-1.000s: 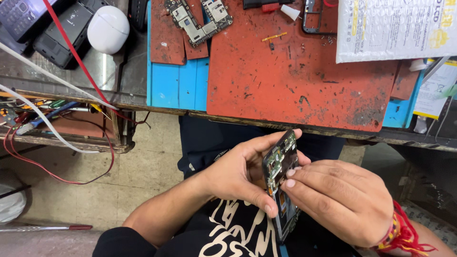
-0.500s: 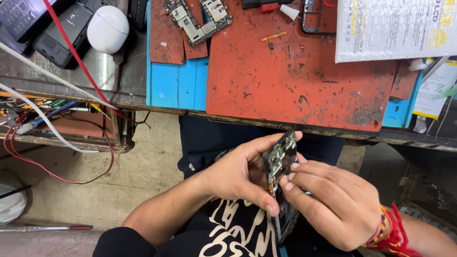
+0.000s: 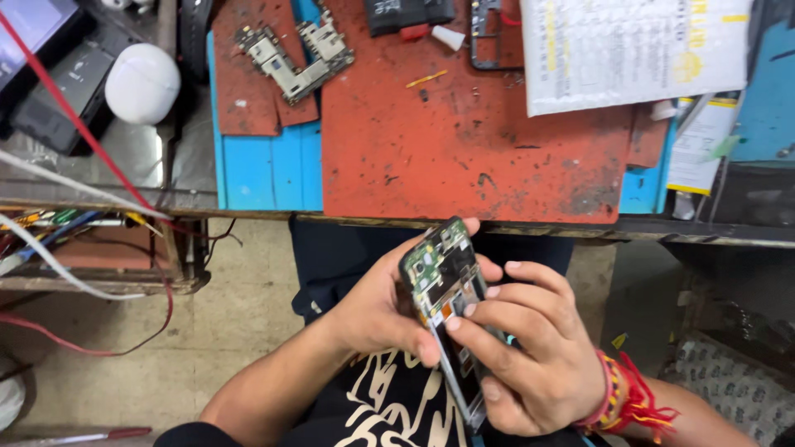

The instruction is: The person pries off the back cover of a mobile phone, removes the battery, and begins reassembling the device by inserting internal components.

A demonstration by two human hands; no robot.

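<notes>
Gripping an opened phone (image 3: 447,306) above the lap, left hand (image 3: 377,310) steadies while right hand (image 3: 530,364) fingertips press its exposed board; loose parts (image 3: 296,54) remain on the bench

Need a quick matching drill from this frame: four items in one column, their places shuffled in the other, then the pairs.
Items:
1. opened phone
2. white earbud case
3. printed sheet
4. bare metal frame pieces

Places:
A. top right of the bench
B. between both hands, below the bench edge
C. far left, beside a dark device
D. on the red mat's upper left

Pairs: 1-B, 2-C, 3-A, 4-D
</notes>
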